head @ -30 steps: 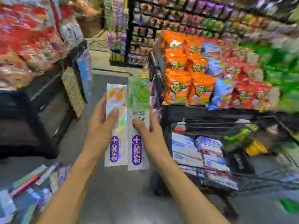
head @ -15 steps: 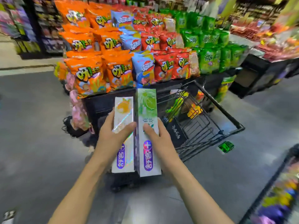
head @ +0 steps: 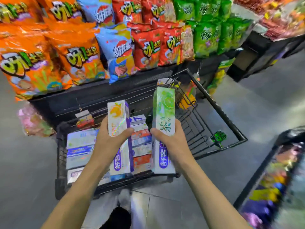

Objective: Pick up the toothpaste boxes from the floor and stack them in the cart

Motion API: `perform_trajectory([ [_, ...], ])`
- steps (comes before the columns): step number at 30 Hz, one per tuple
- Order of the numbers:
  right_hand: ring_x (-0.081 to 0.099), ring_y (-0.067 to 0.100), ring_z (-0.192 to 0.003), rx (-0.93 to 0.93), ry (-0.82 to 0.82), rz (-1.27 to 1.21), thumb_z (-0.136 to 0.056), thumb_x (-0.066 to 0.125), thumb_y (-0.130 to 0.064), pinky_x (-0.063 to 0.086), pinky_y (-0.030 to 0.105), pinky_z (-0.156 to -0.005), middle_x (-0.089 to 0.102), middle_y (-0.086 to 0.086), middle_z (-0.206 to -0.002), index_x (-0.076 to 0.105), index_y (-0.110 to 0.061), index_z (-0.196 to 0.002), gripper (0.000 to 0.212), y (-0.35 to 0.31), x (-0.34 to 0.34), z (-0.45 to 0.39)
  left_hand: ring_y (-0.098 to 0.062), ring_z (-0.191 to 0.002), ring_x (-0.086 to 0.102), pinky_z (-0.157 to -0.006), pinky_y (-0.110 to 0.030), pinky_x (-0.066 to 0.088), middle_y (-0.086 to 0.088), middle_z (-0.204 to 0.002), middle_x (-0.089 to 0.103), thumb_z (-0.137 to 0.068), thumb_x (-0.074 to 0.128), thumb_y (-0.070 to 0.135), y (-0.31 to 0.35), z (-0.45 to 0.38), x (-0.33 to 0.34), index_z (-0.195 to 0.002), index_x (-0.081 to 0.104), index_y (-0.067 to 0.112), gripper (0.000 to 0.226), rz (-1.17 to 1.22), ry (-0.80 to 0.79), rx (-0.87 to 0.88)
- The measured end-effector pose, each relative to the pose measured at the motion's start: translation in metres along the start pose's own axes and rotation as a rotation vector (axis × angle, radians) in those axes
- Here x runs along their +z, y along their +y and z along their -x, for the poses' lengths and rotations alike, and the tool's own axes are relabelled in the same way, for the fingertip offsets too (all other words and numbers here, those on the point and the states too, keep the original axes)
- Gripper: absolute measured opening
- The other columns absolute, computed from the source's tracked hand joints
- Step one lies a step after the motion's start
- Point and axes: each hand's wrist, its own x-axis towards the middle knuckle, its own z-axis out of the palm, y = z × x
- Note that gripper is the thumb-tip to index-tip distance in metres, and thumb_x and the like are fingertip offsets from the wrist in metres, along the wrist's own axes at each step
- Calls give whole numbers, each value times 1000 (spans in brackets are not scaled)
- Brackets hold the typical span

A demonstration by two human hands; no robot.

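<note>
Holding two toothpaste boxes upright above a black wire cart (head: 219,111) | left hand (head: 109,142) grips the orange-print box (head: 118,116) | right hand (head: 175,142) grips the green-print box (head: 163,106), apart from the other | stacked toothpaste boxes (head: 80,146) lie in the cart | snack bags (head: 79,52) shelved behind

A grey tiled floor (head: 247,103) fills the lower frame, glossy under even overhead light. Across the top, a black display stand (head: 92,95) carries orange, blue, red and green snack bags (head: 79,53). Another dark stand (head: 257,60) sits upper right, and a blurred rack (head: 277,187) edges the lower right.
</note>
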Motion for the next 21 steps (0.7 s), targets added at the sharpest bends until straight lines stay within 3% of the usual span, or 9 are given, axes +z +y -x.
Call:
perform_trajectory([
  [3,73,20,-101,6,-54,96,-71,91,-25,59,50,-91,73,-5,-108,46,-25,-128,72,7,1,-47,-6,-107,67,-85,-17,53,12,-121,69,-69,90,34,-10,-41,11,-135,54,28,76,-43,15,22],
  [5,71,17,-103,-2,-75,187,-68,91,-33,57,52,-93,72,-8,-110,45,-29,-129,76,13,3,-77,0,-102,66,-77,-8,49,12,-121,68,-77,88,23,-18,-65,16,-135,53,26,68,-86,37,37],
  [8,69,6,-103,-10,-94,372,-64,88,-49,58,41,-89,69,-15,-113,44,-41,-130,80,25,2,-118,1,-102,65,-81,-15,51,17,-119,65,-80,86,21,-32,-97,19,-132,50,30,64,-145,46,17],
  [12,66,-7,-88,3,-176,536,-69,86,-53,50,13,-63,67,-28,-104,42,-49,-120,68,47,-4,-169,-9,-97,66,-77,-26,50,15,-108,67,-76,88,32,-56,-133,15,-117,52,33,54,-253,93,-70],
  [16,64,-11,-78,32,-266,704,-70,83,-54,43,7,-55,70,-19,-92,38,-43,-106,59,83,-7,-217,5,-86,62,-68,-25,46,28,-96,66,-63,76,61,-91,-153,3,-101,49,46,49,-392,185,-170],
  [21,64,-3,-75,76,-496,902,-67,81,-46,43,15,-52,64,-15,-91,37,-35,-96,54,137,1,-273,-18,-93,62,-80,-40,51,8,-102,64,-65,70,63,-140,-168,-9,-108,57,35,53,-510,333,-195],
])
